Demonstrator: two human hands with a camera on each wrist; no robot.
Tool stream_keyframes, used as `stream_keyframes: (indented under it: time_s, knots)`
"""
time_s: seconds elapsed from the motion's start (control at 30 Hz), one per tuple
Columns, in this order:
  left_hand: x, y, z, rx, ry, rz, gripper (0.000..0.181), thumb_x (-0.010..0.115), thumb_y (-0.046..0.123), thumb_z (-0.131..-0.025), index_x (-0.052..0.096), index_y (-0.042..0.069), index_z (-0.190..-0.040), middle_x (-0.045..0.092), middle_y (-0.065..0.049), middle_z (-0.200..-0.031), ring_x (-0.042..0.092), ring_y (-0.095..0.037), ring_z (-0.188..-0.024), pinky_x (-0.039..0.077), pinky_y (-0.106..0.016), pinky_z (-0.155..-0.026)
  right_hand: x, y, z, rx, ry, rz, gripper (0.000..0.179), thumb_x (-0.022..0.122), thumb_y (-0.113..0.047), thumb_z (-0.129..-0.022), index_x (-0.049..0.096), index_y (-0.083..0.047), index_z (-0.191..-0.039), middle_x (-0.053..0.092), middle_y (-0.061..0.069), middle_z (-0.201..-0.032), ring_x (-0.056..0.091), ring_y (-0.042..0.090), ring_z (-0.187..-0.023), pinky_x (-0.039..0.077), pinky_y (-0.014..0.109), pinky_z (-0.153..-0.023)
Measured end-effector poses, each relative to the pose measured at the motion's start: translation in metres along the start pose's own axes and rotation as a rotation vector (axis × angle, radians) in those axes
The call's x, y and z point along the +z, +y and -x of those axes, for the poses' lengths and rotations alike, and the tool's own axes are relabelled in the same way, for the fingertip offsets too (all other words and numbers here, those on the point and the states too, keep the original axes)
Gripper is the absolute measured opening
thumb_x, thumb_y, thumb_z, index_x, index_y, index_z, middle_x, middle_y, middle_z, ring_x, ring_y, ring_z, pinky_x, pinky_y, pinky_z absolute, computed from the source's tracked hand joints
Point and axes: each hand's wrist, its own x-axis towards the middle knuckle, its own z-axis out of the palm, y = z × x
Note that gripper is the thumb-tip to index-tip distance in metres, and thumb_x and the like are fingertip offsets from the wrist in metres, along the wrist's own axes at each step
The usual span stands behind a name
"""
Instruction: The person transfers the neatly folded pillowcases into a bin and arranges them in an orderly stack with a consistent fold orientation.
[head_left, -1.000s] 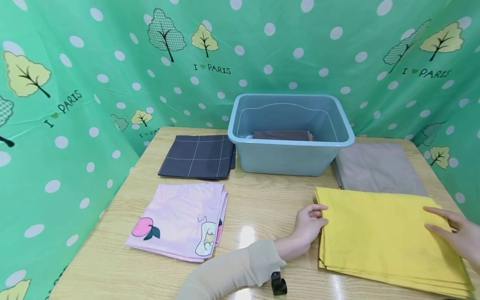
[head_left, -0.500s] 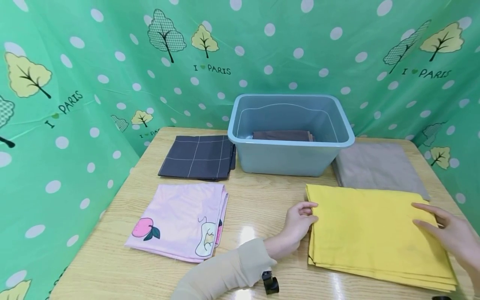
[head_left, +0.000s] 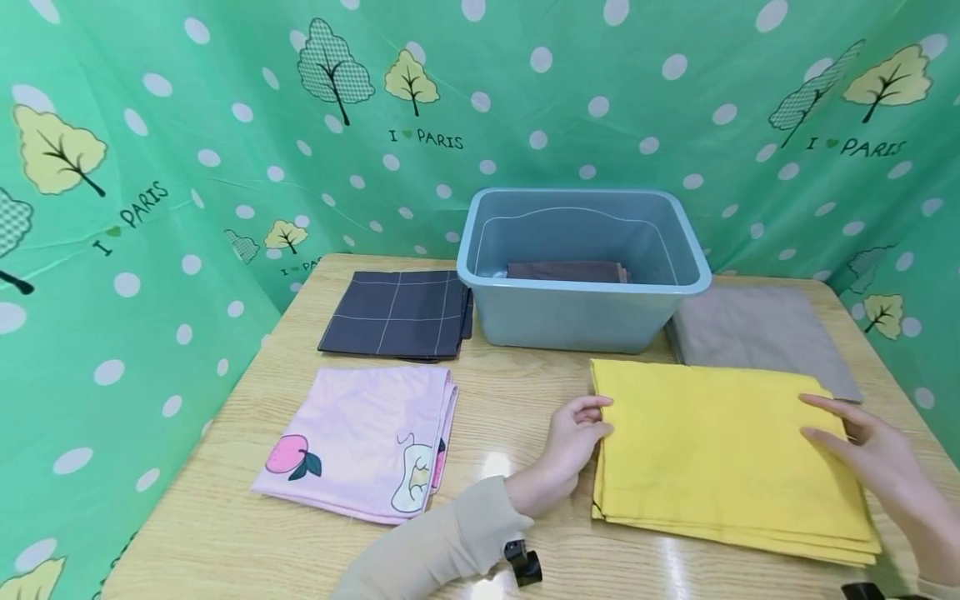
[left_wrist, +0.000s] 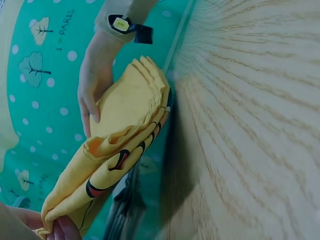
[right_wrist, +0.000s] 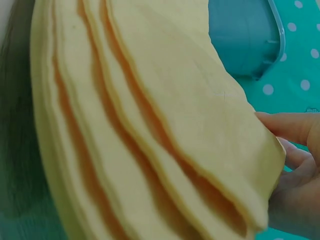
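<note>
A folded yellow cloth (head_left: 712,454) is held flat between both hands at the front right, slightly above the table in the left wrist view. My left hand (head_left: 573,442) pinches its left edge; the fingertips also show at the lower corner of the left wrist view, gripping the gathered fabric (left_wrist: 70,185). At the opposite edge, my right hand (head_left: 873,442) grips the cloth, with finger and thumb on top in the head view. Several stacked layers (right_wrist: 150,125) fan out along the near edge in the right wrist view, where the right hand (right_wrist: 295,170) holds a corner.
A blue plastic bin (head_left: 581,312) stands at the back, with a dark brownish folded cloth (head_left: 566,271) inside. A grey cloth (head_left: 757,329) lies right of it. On the left are a dark checked cloth (head_left: 393,312) and a pink cloth with a peach print (head_left: 367,433).
Both hands have moved left together, carrying the yellow cloth with them and slightly away from me. More of the grey cloth now shows. The bin and other cloths stay put.
</note>
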Motion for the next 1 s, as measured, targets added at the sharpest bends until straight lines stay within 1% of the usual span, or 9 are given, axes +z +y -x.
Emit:
stream_keyframes:
  time_s: [0.23,0.4,0.53,0.73,0.8,0.83,0.9,0.97,1.0]
  knots:
    - [-0.015,0.003,0.0,0.015,-0.016,0.012,0.03,0.058,-0.01,-0.074,0.063,0.004,-0.099,0.051,0.0,-0.083,0.048,-0.008,-0.069,0.042,-0.02,-0.061,0.007,-0.008,-0.001,-0.036,-0.017,-0.103,0.054,0.048,-0.032,-0.091,0.025,-0.029,-0.14,0.002,-0.006,-0.144,-0.004,0.044,-0.127,0.007,0.066,-0.092]
    - [-0.024,0.004,0.0,0.022,-0.016,0.002,0.03,0.057,-0.009,-0.075,0.063,0.004,-0.101,0.051,0.001,-0.083,0.049,-0.007,-0.07,0.042,-0.021,-0.062,0.01,-0.015,-0.003,-0.065,-0.045,-0.138,0.053,0.047,-0.03,-0.092,0.025,-0.026,-0.14,-0.001,-0.002,-0.146,-0.006,0.041,-0.128,0.005,0.065,-0.093]
    - [-0.03,0.006,0.0,0.026,-0.018,-0.003,0.03,0.057,-0.009,-0.075,0.062,0.004,-0.101,0.051,0.0,-0.084,0.049,-0.008,-0.072,0.042,-0.02,-0.062,0.013,-0.02,-0.005,-0.055,-0.056,-0.139,0.054,0.047,-0.032,-0.091,0.026,-0.026,-0.14,0.0,0.002,-0.146,-0.004,0.043,-0.128,0.007,0.065,-0.092]
    - [-0.038,0.008,0.0,0.027,-0.011,-0.015,0.031,0.057,-0.008,-0.075,0.062,0.004,-0.103,0.051,0.0,-0.087,0.048,-0.009,-0.077,0.042,-0.02,-0.064,0.014,-0.025,-0.006,-0.057,-0.09,-0.18,0.053,0.047,-0.031,-0.092,0.026,-0.028,-0.14,0.002,-0.012,-0.144,-0.005,0.037,-0.129,0.005,0.063,-0.095]
    - [-0.04,0.009,0.0,0.024,-0.004,-0.018,0.031,0.057,-0.007,-0.075,0.062,0.005,-0.103,0.051,0.0,-0.087,0.048,-0.009,-0.079,0.043,-0.021,-0.067,0.015,-0.026,-0.006,-0.062,-0.096,-0.172,0.052,0.046,-0.031,-0.092,0.026,-0.028,-0.14,0.004,-0.015,-0.143,-0.004,0.035,-0.13,0.011,0.042,-0.106]
    - [-0.041,0.009,0.0,0.025,-0.001,-0.024,0.031,0.057,-0.007,-0.075,0.062,0.005,-0.103,0.051,0.0,-0.088,0.048,-0.009,-0.08,0.043,-0.021,-0.067,0.015,-0.027,-0.006,-0.063,-0.094,-0.16,0.052,0.047,-0.031,-0.092,0.026,-0.028,-0.14,0.005,-0.015,-0.143,-0.003,0.033,-0.131,0.016,0.029,-0.106]
    - [-0.044,0.01,0.0,0.027,0.004,-0.035,0.031,0.058,-0.007,-0.075,0.062,0.005,-0.103,0.051,-0.001,-0.089,0.047,-0.01,-0.081,0.043,-0.021,-0.068,0.016,-0.027,-0.007,-0.065,-0.09,-0.13,0.052,0.047,-0.032,-0.091,0.027,-0.028,-0.139,0.008,-0.015,-0.142,0.002,0.023,-0.133,0.025,0.008,-0.09]
    - [-0.046,0.011,0.0,0.023,0.01,-0.038,0.031,0.058,-0.007,-0.075,0.062,0.005,-0.103,0.052,-0.001,-0.089,0.047,-0.011,-0.082,0.043,-0.021,-0.068,0.018,-0.029,-0.007,-0.074,-0.084,-0.096,0.052,0.047,-0.033,-0.091,0.028,-0.027,-0.139,0.01,-0.012,-0.143,0.011,0.01,-0.13,0.028,0.002,-0.069]
    - [-0.048,0.011,0.0,0.022,0.012,-0.041,0.031,0.058,-0.007,-0.075,0.062,0.005,-0.103,0.052,-0.001,-0.09,0.047,-0.011,-0.082,0.043,-0.021,-0.067,0.018,-0.03,-0.008,-0.076,-0.087,-0.095,0.052,0.047,-0.032,-0.091,0.028,-0.027,-0.139,0.009,-0.01,-0.144,0.014,0.005,-0.127,0.029,0.004,-0.068]
